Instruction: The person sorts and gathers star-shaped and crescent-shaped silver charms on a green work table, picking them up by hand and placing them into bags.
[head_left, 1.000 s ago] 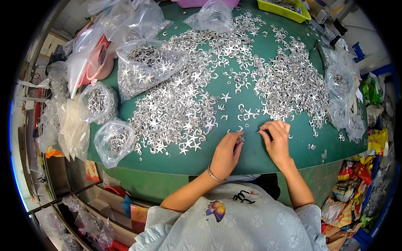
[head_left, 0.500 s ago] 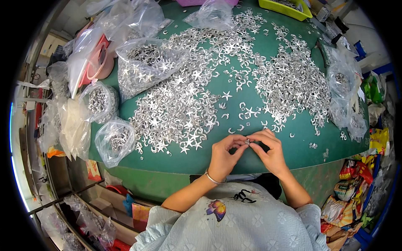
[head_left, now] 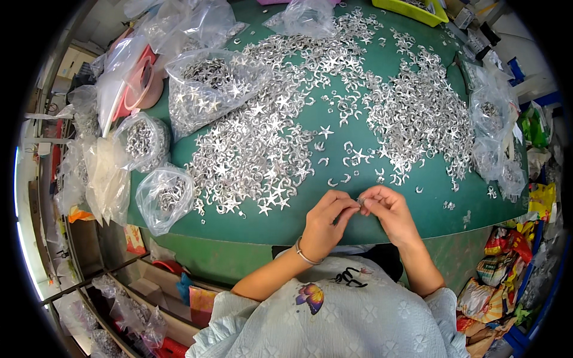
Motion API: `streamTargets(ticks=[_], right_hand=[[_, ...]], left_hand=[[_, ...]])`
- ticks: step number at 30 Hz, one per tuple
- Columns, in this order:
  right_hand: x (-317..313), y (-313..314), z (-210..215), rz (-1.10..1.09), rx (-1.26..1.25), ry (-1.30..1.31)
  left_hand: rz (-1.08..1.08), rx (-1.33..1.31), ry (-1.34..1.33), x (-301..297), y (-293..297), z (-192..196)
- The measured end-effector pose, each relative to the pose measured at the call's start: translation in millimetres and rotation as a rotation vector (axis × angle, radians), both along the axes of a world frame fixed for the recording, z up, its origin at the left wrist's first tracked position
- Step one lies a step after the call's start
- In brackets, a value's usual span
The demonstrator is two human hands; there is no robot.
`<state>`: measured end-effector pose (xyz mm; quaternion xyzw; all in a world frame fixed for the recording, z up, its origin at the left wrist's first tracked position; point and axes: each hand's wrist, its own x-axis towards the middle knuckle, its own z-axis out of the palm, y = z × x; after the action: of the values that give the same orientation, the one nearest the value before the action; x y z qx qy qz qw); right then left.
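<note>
My left hand (head_left: 324, 223) and my right hand (head_left: 392, 215) meet over the near edge of a green table (head_left: 274, 230). Between their pinched fingertips is a small silver metal piece (head_left: 360, 203), mostly covered, so its exact shape cannot be made out. Just beyond the fingers lie a few loose crescent-shaped pieces (head_left: 323, 161) and star-shaped pieces (head_left: 359, 155). A large heap of silver stars and crescents (head_left: 256, 149) spreads to the left. Another heap of small silver pieces (head_left: 418, 113) lies to the right.
Clear plastic bags of metal pieces stand at left, among them a big bag (head_left: 209, 89) and a small open bag (head_left: 165, 200). A pink basin (head_left: 146, 89) is behind them. More bags (head_left: 492, 125) line the right edge. A yellow-green tray (head_left: 412, 11) sits at the far side.
Both hands have shifted slightly to the right. The right fingers have curled in more, and the small piece between the fingertips shows less. The heaps look the same.
</note>
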<state>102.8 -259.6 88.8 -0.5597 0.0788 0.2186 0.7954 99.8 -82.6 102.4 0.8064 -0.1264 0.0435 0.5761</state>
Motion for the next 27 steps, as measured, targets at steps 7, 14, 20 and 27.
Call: streamTargets(ticks=[7,14,20,27], right_hand=[[-1,1,3,0.035,-0.338,-0.059],[1,5,5,-0.022,-0.926,-0.647],[13,-19,-1,-0.196,-1.198,-0.725],[-5,-9,3,0.059,-1.209,-0.863]], left_hand=[[-0.009,0.042,0.422,3,15,-12],[-0.022,0.217,0.164,-5,15,-18],[-0.216,0.382,-0.093,-5,-4,-19],[-0.275,0.252,-0.005,-19,-1,-27]])
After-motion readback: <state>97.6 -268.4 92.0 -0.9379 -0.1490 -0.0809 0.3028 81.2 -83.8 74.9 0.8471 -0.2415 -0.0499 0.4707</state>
